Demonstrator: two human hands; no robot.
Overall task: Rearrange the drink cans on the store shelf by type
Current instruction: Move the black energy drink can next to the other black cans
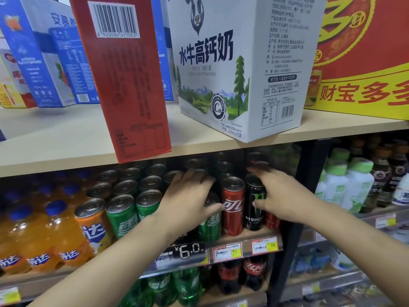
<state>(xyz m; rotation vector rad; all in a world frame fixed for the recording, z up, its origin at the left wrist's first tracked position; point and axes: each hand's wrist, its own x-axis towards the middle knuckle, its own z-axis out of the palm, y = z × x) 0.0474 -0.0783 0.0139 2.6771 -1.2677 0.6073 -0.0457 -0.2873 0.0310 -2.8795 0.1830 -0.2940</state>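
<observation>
Slim cans stand in rows on the middle shelf (247,237). At the front, from the left, are an orange Fanta can (93,222), green Sprite cans (121,216), a red Coca-Cola can (233,207) and a black Monster can (252,218). My left hand (188,196) wraps the top of a green Sprite can (209,224) just left of the red can, fingers behind it and thumb in front. My right hand (281,196) grips the Monster can from its right side. A red can (272,220) shows partly beneath that hand. The back rows lie in shadow.
The upper shelf board (66,138) hangs low over the cans, with a red carton (124,74) and a white milk box (232,63) jutting past its edge. Orange Fanta bottles (44,229) stand at left and white green-capped bottles (354,180) at right. Price tags (190,250) line the rail.
</observation>
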